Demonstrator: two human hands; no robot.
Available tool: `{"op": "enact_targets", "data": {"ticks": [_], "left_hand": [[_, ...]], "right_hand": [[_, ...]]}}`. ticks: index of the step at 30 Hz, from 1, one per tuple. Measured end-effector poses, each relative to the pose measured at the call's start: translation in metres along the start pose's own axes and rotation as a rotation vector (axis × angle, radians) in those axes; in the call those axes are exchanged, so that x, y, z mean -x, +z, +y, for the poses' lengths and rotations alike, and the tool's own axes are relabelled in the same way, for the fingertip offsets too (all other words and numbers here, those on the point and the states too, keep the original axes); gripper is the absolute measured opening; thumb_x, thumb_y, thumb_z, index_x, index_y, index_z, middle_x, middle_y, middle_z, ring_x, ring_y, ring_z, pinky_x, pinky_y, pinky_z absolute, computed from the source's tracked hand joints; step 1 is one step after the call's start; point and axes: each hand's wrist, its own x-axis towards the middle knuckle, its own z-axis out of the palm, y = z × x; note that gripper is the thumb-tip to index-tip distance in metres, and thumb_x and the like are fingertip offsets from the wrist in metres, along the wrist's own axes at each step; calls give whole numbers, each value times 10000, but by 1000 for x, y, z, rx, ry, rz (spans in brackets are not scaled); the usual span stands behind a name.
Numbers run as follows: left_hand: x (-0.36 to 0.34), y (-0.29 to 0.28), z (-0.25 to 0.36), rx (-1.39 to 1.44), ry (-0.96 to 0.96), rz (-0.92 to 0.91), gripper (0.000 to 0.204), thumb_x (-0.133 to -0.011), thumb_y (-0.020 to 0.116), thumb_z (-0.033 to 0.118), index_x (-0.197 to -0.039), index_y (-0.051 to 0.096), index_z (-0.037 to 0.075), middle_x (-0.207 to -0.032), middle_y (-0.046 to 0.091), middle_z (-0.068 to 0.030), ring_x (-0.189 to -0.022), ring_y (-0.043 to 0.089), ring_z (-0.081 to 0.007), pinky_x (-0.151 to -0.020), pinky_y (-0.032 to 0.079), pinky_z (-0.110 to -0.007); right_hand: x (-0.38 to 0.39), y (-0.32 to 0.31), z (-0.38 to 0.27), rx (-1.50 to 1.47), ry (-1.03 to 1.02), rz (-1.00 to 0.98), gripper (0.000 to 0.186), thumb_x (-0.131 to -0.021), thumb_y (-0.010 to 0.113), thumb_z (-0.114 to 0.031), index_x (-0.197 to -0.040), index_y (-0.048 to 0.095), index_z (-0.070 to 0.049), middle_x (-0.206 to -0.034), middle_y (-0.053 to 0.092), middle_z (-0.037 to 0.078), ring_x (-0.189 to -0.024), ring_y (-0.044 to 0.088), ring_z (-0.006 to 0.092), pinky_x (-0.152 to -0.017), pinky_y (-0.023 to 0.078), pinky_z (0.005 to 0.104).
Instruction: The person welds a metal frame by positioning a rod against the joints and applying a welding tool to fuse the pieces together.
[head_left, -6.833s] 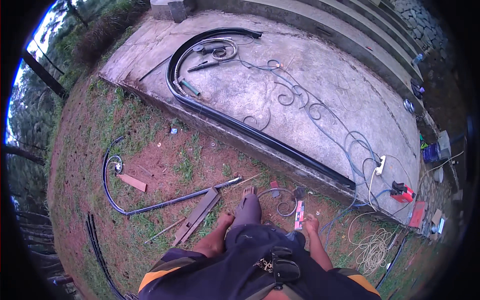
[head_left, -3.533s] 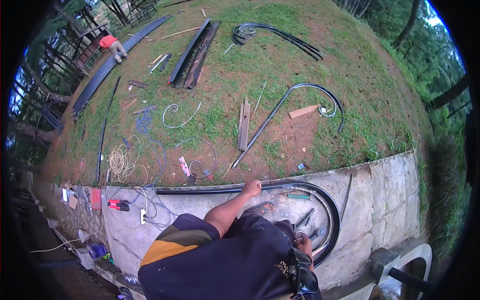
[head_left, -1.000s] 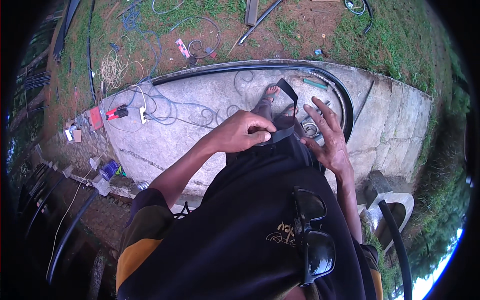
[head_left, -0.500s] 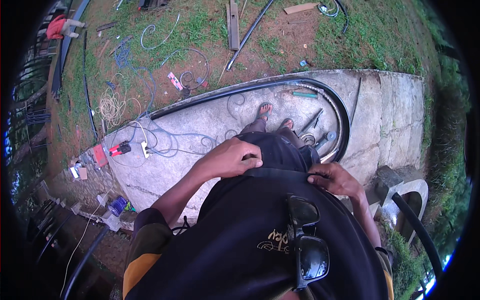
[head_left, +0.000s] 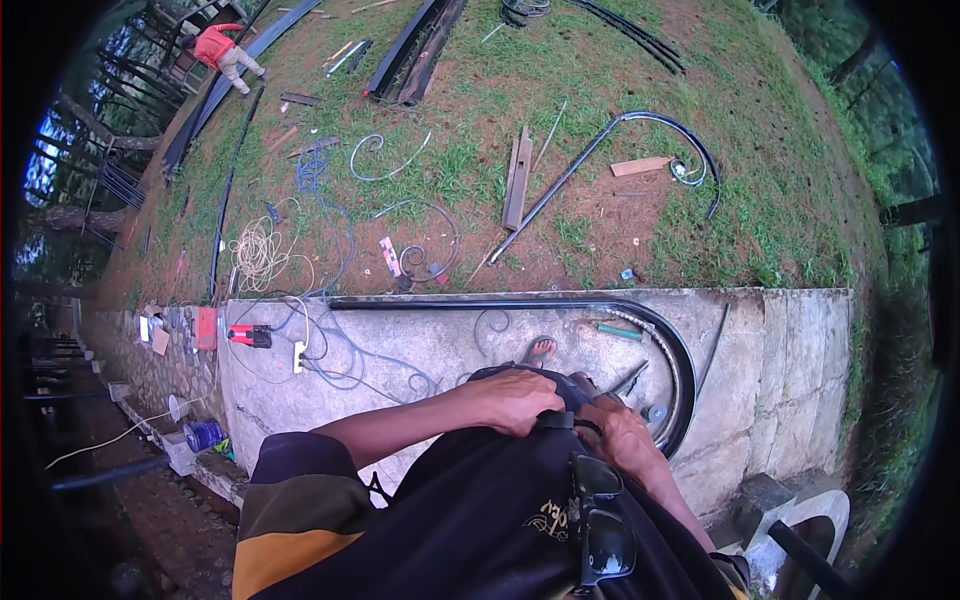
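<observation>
My left hand (head_left: 518,402) is closed at the front of my waist, its fingers curled down onto a short black strap (head_left: 556,420) that looks like part of a belt. Close beside it, my right hand (head_left: 618,434) is closed too, with its fingertips partly hidden at the same strap. Below the hands lies the black shirt (head_left: 450,505) I wear. Dark sunglasses (head_left: 606,535) hang from its front.
On the concrete slab (head_left: 270,400) a long black bar (head_left: 480,304) bends into a curve around my right side. A red power tool (head_left: 250,336), a white power strip (head_left: 299,356) and cables lie left. Metal scrolls and bars lie on the grass; a person in red (head_left: 215,50) bends far left.
My hands have come together at the waist from a wider spacing. The view has tilted up, showing more grass.
</observation>
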Motion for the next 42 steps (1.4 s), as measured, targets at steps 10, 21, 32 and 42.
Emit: {"op": "enact_targets", "data": {"ticks": [10,21,32,42], "left_hand": [[4,21,8,191,77,90,456,-639,533,-1,-1087,621,-11,-1071,592,-186,-1051,557,-344,-887,454,-406],[-19,58,39,-231,-85,85,287,-623,634,92,-885,614,-24,-871,607,-179,-856,607,-372,-760,480,-460],[-15,62,31,155,-146,246,187,-575,595,98,-689,608,-49,-666,608,-229,-668,612,-379,-619,453,-468],[-9,78,-14,649,-176,-23,353,-821,659,317,-876,643,-31,-750,636,-95,-698,601,-164,-618,454,-311]], "right_hand": [[23,-2,8,-129,-250,13,160,-745,626,-57,-902,646,-77,-817,597,117,-829,599,317,-750,484,427],[25,11,27,-55,-175,-113,235,-763,674,-193,-944,594,-66,-901,643,174,-879,603,374,-827,457,465],[24,29,6,297,-249,36,350,-653,731,-245,-944,605,-97,-909,635,142,-898,609,319,-831,448,439],[10,56,10,360,-265,130,325,-546,694,-154,-844,595,-71,-789,624,106,-819,620,301,-723,501,408]]}}
